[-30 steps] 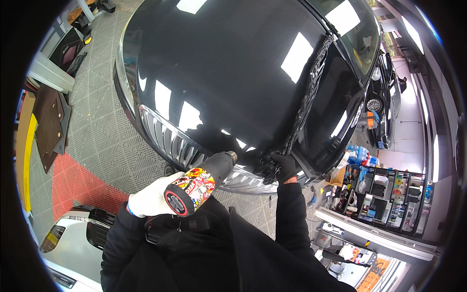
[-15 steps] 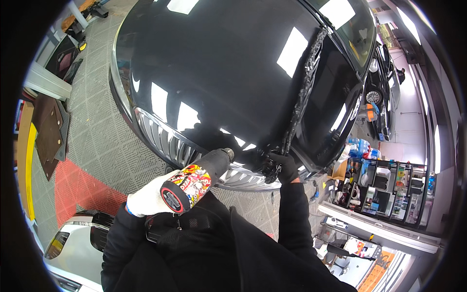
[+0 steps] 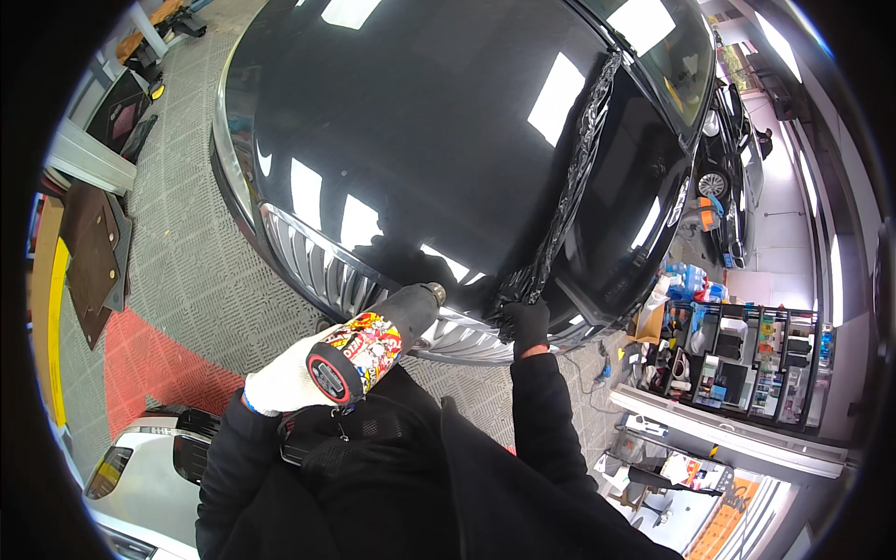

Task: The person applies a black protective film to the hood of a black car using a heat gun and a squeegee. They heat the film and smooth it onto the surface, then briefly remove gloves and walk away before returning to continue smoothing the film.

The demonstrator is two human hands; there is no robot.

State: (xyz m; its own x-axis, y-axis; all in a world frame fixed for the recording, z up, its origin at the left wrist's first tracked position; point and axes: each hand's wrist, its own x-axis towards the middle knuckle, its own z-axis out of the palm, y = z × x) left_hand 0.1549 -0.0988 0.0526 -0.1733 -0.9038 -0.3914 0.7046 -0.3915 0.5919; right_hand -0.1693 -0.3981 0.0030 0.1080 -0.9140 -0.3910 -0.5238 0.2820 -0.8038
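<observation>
My left hand (image 3: 285, 378), in a white glove, is closed round a heat gun (image 3: 411, 315) whose back end is covered in colourful stickers. Its metal nozzle points toward the front edge of a car's black hood (image 3: 420, 140). In a black glove, my right hand (image 3: 529, 325) grips the near end of a crumpled strip of glossy black film (image 3: 579, 168). That strip runs up along the hood's right side to the foot of the windshield. The gloved fingers blend into the dark film, so their exact grip is hard to make out. Below the nozzle shows the chrome grille (image 3: 317, 257).
A white car (image 3: 149, 467) stands at lower left, near brown floor mats (image 3: 93, 252). To the right are a rack of supplies (image 3: 747, 369), another black car (image 3: 733, 187) and a cluttered bench (image 3: 672, 476). Grey and red grid tiles (image 3: 159, 364) cover the floor.
My right hand has shifted slightly left with the film's near end, and the strip lies a little further left. The heat gun has barely moved.
</observation>
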